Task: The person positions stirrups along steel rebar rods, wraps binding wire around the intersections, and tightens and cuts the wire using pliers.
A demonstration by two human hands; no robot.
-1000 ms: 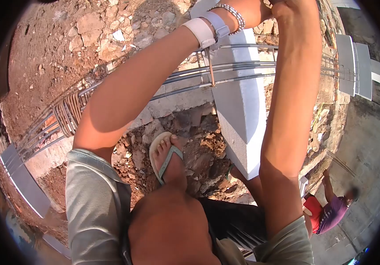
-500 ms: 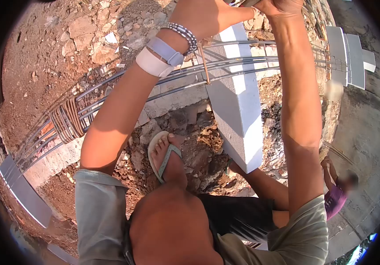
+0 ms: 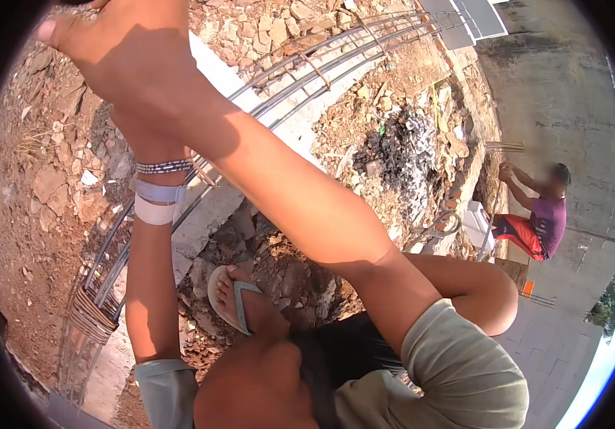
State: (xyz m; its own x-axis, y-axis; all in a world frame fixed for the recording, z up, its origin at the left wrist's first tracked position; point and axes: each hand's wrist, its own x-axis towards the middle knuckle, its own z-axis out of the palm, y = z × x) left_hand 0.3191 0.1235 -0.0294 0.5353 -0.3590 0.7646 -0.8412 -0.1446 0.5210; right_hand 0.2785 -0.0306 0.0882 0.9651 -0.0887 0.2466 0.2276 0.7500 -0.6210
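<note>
My right hand (image 3: 132, 53) is at the upper left, its back toward me and its thumb pointing left. Its fingers curl away at the top edge, where a sliver of something dark shows beside them. Behind and below it is my left hand (image 3: 151, 141), with a beaded bracelet and two wrist bands; its fingers are hidden. Close to both hands run long steel bars (image 3: 300, 75) with thin wire ties or stirrups (image 3: 314, 70) around them. A white board (image 3: 211, 63) lies beneath the bars, partly covered by my right forearm.
Bundled steel stirrups (image 3: 89, 314) encircle the bars at lower left. Broken stones (image 3: 53, 182) and a grey ash pile (image 3: 411, 154) cover the ground. A person in a purple shirt (image 3: 552, 214) crouches by a concrete wall (image 3: 565, 79). Grey boards (image 3: 461, 21) stand at upper right.
Both hands have shifted left in view, and my right forearm now crosses over toward my left hand. The view has swung right, showing more of the other person and the ash.
</note>
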